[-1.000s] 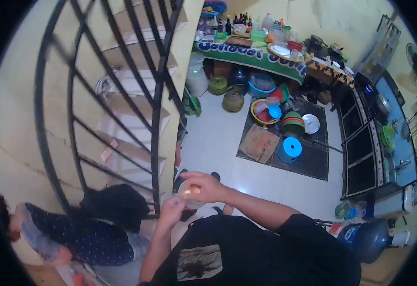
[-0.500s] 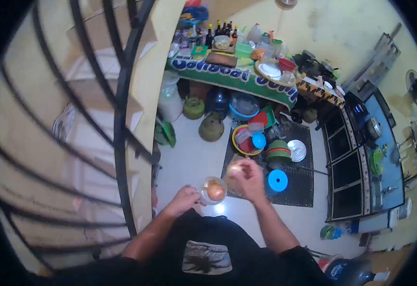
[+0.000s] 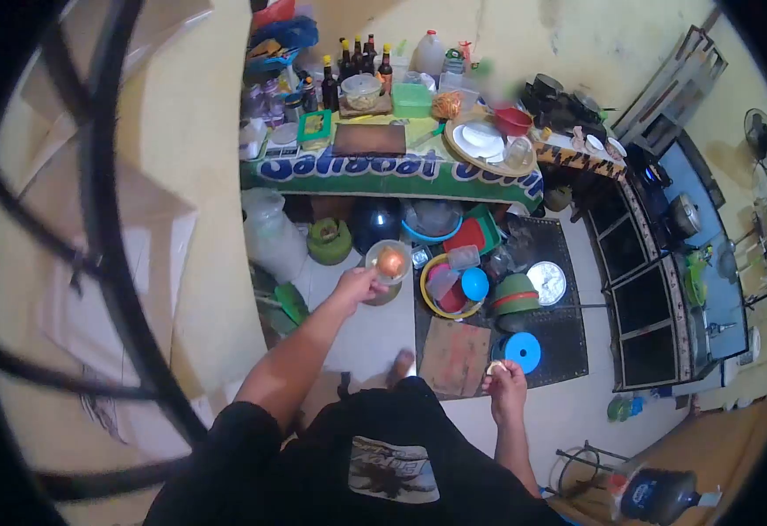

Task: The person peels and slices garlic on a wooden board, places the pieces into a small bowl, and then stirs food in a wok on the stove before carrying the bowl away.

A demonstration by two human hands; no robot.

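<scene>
**Holding out a bowl with an onion**

It is up in front, near the table. Left hand fingers grip its rim. Right hand, low, is closed on a small pale bit. Looks like carrying; setting it down needs a free spot.

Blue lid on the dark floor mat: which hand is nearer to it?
Right. The right hand, pinching a small pale piece, sits just below the blue lid; the left hand holds a bowl well up and left of it.
</scene>
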